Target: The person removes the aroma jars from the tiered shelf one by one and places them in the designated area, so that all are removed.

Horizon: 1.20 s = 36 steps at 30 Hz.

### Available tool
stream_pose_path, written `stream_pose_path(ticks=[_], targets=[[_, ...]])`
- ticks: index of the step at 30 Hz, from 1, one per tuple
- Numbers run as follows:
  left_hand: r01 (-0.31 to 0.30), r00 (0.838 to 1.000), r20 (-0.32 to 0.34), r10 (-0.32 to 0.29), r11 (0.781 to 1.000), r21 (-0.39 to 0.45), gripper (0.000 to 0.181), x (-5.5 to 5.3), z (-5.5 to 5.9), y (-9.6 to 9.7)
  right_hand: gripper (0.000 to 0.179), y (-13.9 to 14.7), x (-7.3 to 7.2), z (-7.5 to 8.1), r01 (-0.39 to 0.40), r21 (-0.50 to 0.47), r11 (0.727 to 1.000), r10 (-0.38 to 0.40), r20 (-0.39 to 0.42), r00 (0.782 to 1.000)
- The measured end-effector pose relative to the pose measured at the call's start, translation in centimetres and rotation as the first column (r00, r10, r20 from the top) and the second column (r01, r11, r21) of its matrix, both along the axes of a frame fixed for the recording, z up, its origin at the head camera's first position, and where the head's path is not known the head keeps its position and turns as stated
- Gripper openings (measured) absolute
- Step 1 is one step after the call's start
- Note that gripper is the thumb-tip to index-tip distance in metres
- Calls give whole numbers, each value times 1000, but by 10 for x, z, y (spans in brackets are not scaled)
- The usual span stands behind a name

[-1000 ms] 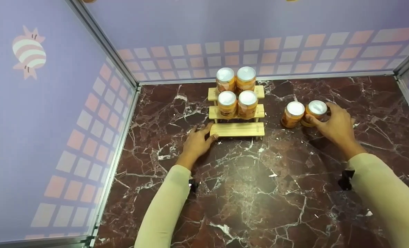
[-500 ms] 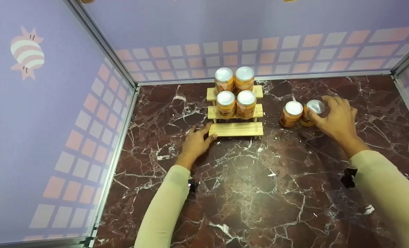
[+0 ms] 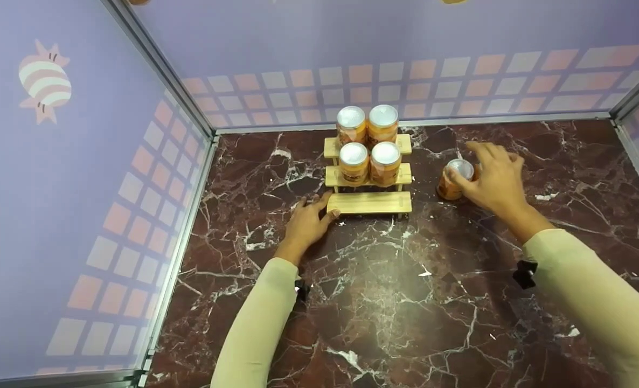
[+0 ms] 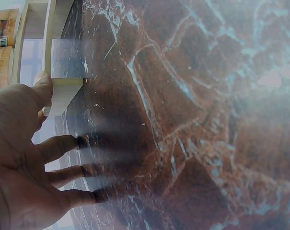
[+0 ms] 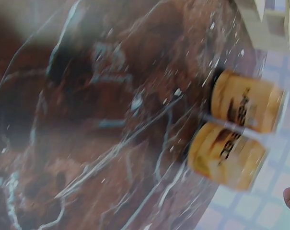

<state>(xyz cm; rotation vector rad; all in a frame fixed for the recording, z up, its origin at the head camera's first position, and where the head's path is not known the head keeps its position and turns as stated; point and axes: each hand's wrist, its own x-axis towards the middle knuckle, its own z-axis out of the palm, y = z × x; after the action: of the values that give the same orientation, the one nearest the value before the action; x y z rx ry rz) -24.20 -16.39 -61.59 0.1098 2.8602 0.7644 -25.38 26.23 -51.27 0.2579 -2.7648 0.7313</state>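
A three-step wooden stand [image 3: 370, 203] bears several orange cans with silver lids on its upper two steps. The lowest step is bare. My left hand [image 3: 307, 223] pinches that step's left end between thumb and index finger. In the left wrist view its other fingers [image 4: 63, 147] spread down to the tabletop. To the right of the stand, two more cans stand upright side by side. My right hand [image 3: 494, 180] hovers over them, fingers spread. Its thumb overlaps the left can [image 3: 449, 188], and the hand mostly hides the right can [image 5: 226, 155] in the head view.
The brown marble-patterned tabletop [image 3: 384, 302] has small white flecks. Behind it rises a lilac panel [image 3: 276, 43] with pink and white squares, and another panel [image 3: 125, 226] bounds the left side.
My right hand has moved left from the right can to over the left one, and its fingers have come away from the right can. The left hand stays at the stand.
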Motion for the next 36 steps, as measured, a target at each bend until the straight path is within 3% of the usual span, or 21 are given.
stream_pose_path(ticks=[4, 13, 18, 25, 27, 30, 36], targets=[[-15, 999, 34, 15, 1000, 9, 71, 11, 26, 6, 76, -17, -2, 1, -35, -15, 999, 35, -22, 999], [-5, 999, 37, 5, 1000, -4, 74, 9, 20, 5, 76, -52, -2, 5, -95, -51, 994, 95, -3, 995], [4, 1000, -4, -4, 1000, -11, 79, -2, -10, -1, 75, -67, -2, 5, -135, -32, 990, 135, -3, 991], [-2, 1000, 24, 2, 1000, -26, 75, 4, 8, 2, 80, -84, -3, 4, -155, -8, 988, 155, 8, 988], [-9, 1000, 30, 10, 1000, -9, 75, 4, 6, 3, 82, -88, -4, 4, -156, 2, 988, 156, 17, 988], [-8, 999, 43, 8, 1000, -16, 74, 8, 16, 5, 83, -93, -5, 5, -158, 3, 987, 158, 21, 987], [-5, 999, 33, 5, 1000, -19, 74, -7, -14, -2, 82, -104, -8, 6, -164, -14, 986, 164, 41, 986]])
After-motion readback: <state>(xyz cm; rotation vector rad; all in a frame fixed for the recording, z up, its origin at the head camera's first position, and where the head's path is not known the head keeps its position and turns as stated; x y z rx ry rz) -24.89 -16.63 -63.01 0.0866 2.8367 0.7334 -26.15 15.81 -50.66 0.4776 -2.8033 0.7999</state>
